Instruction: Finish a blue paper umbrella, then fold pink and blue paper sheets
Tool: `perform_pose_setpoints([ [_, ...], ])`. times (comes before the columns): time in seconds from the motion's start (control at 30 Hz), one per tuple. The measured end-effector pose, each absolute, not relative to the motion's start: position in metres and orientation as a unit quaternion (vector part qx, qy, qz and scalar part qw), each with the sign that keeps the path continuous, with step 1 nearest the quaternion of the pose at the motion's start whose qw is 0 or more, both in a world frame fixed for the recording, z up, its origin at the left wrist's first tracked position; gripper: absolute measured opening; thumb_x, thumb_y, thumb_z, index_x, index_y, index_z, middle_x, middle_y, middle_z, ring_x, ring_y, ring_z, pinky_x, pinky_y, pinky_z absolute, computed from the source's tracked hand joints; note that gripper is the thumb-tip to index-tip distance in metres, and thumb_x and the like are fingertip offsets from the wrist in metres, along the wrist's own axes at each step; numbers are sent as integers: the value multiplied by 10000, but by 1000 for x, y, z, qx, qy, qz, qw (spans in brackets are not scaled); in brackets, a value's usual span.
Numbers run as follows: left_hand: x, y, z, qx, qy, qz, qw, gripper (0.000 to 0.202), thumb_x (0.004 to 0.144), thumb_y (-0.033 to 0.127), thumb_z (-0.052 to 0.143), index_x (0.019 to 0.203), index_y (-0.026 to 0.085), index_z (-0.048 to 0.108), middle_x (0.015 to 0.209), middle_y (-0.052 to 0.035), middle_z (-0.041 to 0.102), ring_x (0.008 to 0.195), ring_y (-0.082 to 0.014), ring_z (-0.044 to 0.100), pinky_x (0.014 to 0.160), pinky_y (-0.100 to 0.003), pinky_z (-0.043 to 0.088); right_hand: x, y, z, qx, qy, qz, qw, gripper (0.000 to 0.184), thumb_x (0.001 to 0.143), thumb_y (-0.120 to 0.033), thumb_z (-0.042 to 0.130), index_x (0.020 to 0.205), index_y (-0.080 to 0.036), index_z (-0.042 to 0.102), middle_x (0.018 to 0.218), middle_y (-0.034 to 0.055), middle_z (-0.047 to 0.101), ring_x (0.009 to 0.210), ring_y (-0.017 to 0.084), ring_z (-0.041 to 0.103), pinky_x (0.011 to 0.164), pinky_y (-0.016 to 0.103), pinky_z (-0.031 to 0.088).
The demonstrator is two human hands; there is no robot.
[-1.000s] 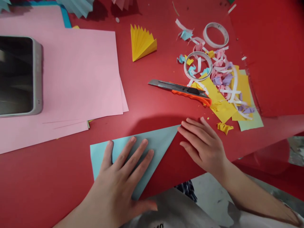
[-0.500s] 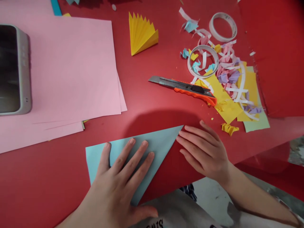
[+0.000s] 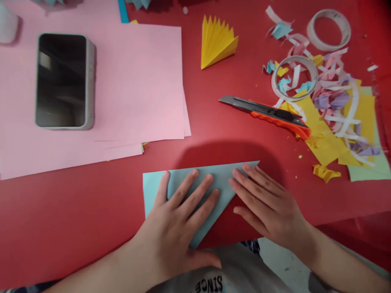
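Note:
A light blue sheet of paper [image 3: 226, 179], folded along a slanting edge, lies flat on the red table near its front edge. My left hand [image 3: 180, 215] rests on it palm down, fingers spread and pressing on the paper. On the paper's right corner lie the fingertips of my right hand [image 3: 269, 203]; its fingers are stretched out and nothing is held. Beyond the hands is an orange utility knife [image 3: 269, 114], its blade out and pointing left. A yellow paper fan [image 3: 216, 44] with pleats stands apart behind it.
Pink sheets [image 3: 146, 81] are stacked at the left, with a dark-screened device [image 3: 64, 81] on them. Paper scraps [image 3: 332, 97], a tape roll [image 3: 295, 97] and another tape roll [image 3: 330, 44] lie at the right. Red table surface [image 3: 73, 211] shows at front left.
My right hand has moved from just beside the blue paper's right corner onto it. My left hand stays spread on the paper. The whole view has shifted, with things appearing further right.

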State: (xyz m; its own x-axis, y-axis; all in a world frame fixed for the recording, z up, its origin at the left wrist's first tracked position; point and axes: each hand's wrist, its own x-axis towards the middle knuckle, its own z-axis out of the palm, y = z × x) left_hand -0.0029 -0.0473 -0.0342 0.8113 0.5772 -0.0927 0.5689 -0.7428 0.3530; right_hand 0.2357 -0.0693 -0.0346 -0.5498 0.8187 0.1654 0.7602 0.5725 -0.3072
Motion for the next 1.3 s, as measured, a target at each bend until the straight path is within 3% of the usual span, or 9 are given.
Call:
perform_pose_setpoints([
  [0.17,-3,-48,-31,933,310,0,185,921,719,809,172,1383,191,331,1480,-72,236,1348,-346,176,1054,-596,-84,234,-70,-39,-439,-887,98,106,466,855,-307,541,1268,-101,484,1303,115,520,1255,254,419,1056,433,355],
  [0.4,-2,-49,-28,924,327,5,197,897,725,800,233,1370,188,352,1482,-73,228,1353,-345,164,1059,-598,-62,240,-70,-43,-421,-896,91,105,499,853,-297,541,1300,-94,447,1312,138,508,1242,273,434,1028,448,381],
  [0.63,-5,-47,-25,925,310,-7,220,885,754,778,202,1402,180,274,1500,-67,163,1372,-319,104,1066,-576,-80,239,-70,-43,-421,-897,88,103,492,856,-285,535,1300,-90,447,1309,139,511,1238,276,438,1028,454,381],
  [1.0,-3,-47,-24,923,318,7,216,915,733,800,158,1378,173,327,1475,-98,244,1357,-344,157,1069,-597,-13,236,-69,-44,-420,-898,59,118,433,856,-246,542,1256,-89,490,1297,133,522,1245,255,432,1032,437,380],
  [1.13,1,-47,-14,921,338,-21,194,742,832,695,178,1358,204,362,1463,-79,285,1353,-324,189,1075,-593,56,236,-69,-45,-416,-899,49,129,399,870,-240,515,1234,-80,509,1277,131,543,1239,251,440,1026,425,388],
  [1.3,7,-45,-2,924,346,-24,162,427,934,398,268,1277,227,456,1412,-66,381,1314,-286,299,1066,-560,180,235,-69,-47,-430,-891,56,135,368,890,-251,473,1217,-91,530,1283,124,539,1241,257,438,1022,436,390],
])
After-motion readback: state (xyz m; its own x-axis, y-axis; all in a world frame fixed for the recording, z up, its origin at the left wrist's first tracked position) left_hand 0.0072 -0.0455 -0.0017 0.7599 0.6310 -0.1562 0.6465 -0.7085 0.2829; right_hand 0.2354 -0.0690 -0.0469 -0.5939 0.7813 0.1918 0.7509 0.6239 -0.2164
